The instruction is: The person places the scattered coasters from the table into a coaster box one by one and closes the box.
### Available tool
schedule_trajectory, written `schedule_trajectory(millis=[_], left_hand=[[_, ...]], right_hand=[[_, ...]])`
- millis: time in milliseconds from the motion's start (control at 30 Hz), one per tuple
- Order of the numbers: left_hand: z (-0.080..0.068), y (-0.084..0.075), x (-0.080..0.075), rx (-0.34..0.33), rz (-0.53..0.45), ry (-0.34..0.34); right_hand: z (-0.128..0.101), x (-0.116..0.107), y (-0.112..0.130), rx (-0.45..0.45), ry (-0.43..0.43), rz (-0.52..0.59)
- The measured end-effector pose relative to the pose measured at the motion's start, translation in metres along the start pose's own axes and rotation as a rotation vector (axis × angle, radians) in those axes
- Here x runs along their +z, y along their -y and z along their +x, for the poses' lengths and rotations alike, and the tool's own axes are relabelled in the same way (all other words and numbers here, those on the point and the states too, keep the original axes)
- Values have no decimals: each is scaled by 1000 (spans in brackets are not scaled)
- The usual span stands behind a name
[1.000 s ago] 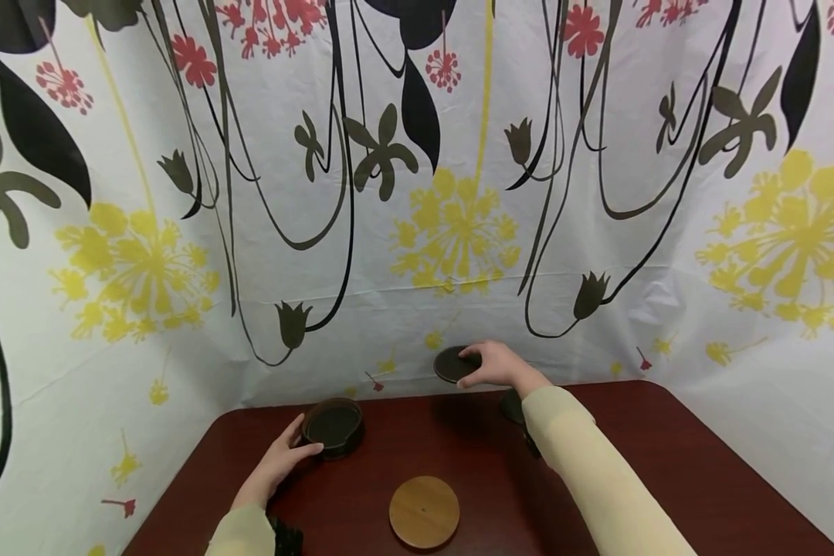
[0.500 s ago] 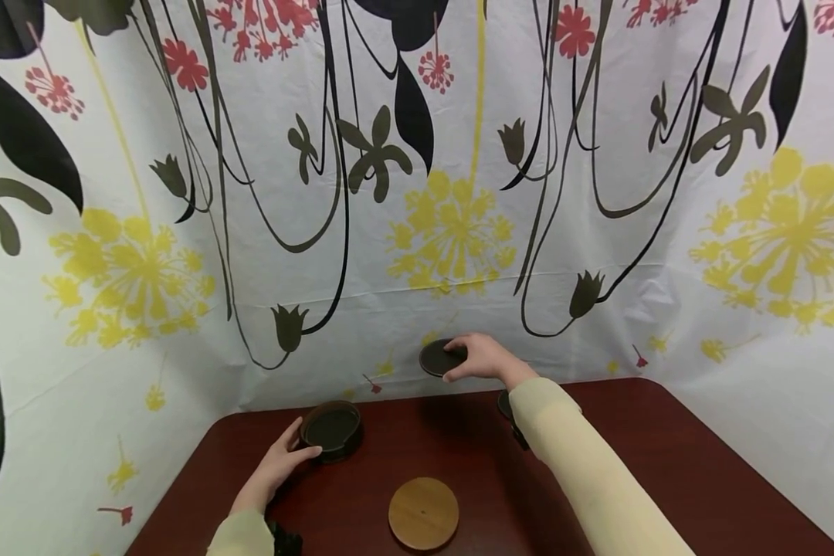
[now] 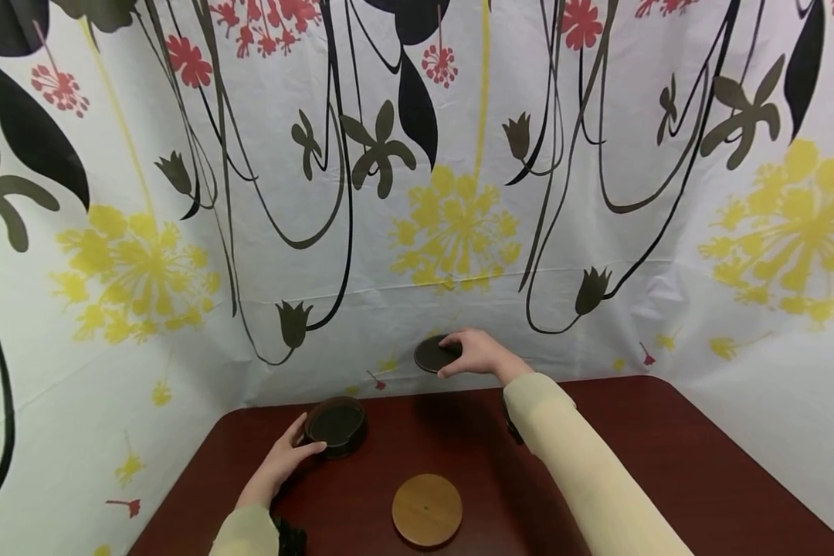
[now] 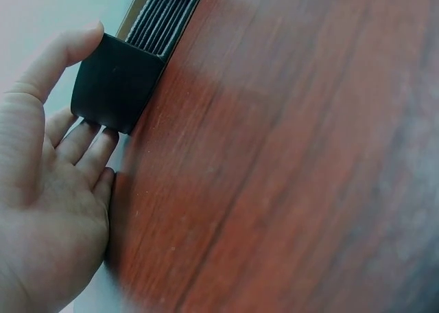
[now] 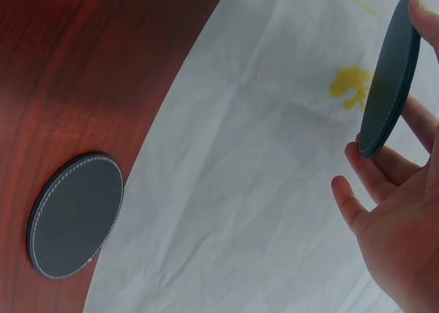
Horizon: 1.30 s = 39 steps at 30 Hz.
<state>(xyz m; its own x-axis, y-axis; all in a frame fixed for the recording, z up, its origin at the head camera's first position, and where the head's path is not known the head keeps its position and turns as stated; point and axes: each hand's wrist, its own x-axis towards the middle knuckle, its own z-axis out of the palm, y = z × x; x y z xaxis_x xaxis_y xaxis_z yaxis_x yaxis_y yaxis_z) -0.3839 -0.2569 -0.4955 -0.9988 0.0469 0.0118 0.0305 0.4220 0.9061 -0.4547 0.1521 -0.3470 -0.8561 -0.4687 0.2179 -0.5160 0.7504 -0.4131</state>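
Observation:
My right hand (image 3: 474, 354) (image 5: 394, 210) holds a dark round coaster (image 3: 433, 354) (image 5: 388, 79) by its edge, lifted above the far side of the red-brown table (image 3: 667, 455). My left hand (image 3: 286, 459) (image 4: 51, 182) touches the side of a dark round coaster holder (image 3: 335, 426) (image 4: 122, 76) that has several coasters in it, thumb on its far side, fingers on the near side. A second dark coaster (image 5: 75, 215) lies flat on the table at its far edge. It is hidden behind my right sleeve in the head view.
A round wooden coaster (image 3: 427, 510) lies on the table near the front, between my arms. A white cloth printed with flowers (image 3: 417, 193) hangs behind and beside the table, close to its far edge.
My right hand has carried the dark coaster a little to the left and up. The left hand stays at the holder.

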Motion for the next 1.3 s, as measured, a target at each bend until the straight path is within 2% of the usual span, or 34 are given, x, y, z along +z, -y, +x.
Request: schedule_trajectory(millis=[233, 600, 800, 1133, 1300], left_hand=[[0, -2, 0, -6, 8, 3], [-1, -1, -4, -3, -22, -14], [-1, 0, -1, -1, -34, -14], [1, -1, -1, 0, -63, -25], [2, 2, -1, 0, -72, -21]], right_hand=[[9, 12, 5, -16, 20, 14], [32, 50, 18, -33, 65, 19], [37, 62, 30, -41, 96, 8], [52, 83, 48, -152, 118, 19], [61, 97, 58, -161, 141, 12]])
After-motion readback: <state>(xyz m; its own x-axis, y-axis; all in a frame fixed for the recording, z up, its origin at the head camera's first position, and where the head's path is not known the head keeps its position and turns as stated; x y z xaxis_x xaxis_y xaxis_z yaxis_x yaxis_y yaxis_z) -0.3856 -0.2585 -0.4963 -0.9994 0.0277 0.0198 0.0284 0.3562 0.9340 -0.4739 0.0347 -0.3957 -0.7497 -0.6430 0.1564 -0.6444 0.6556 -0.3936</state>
